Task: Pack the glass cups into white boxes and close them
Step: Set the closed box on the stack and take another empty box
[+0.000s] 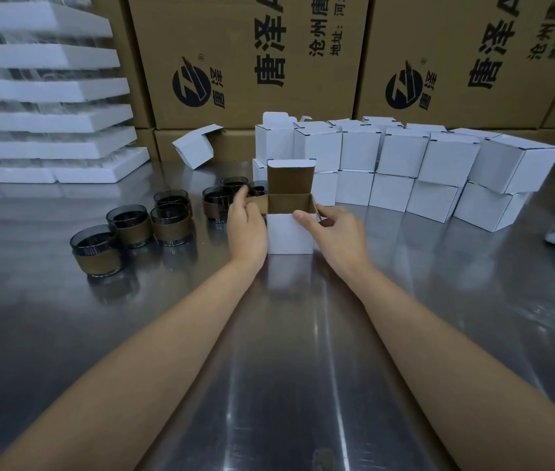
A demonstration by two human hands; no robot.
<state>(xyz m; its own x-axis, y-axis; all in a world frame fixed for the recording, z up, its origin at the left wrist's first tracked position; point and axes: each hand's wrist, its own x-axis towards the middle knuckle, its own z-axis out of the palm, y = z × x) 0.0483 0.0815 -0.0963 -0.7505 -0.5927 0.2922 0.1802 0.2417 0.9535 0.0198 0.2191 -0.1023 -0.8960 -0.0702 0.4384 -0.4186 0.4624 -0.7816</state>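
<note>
Dark glass cups (132, 225) stand on the shiny surface (286, 334) at the left, then the left hand (247, 229) and the right hand (335, 232) hold the sides of an open white box (289, 234) in the middle, and closed white boxes (446, 161) are stacked to the right.

Open white box (289, 234) upright beside smoky glass cups (170, 226).

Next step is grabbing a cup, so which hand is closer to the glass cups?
Left. The left hand holds the left side of the open box, glass cups just beyond its fingers; the right hand grips the box's right side, farther off.
</note>
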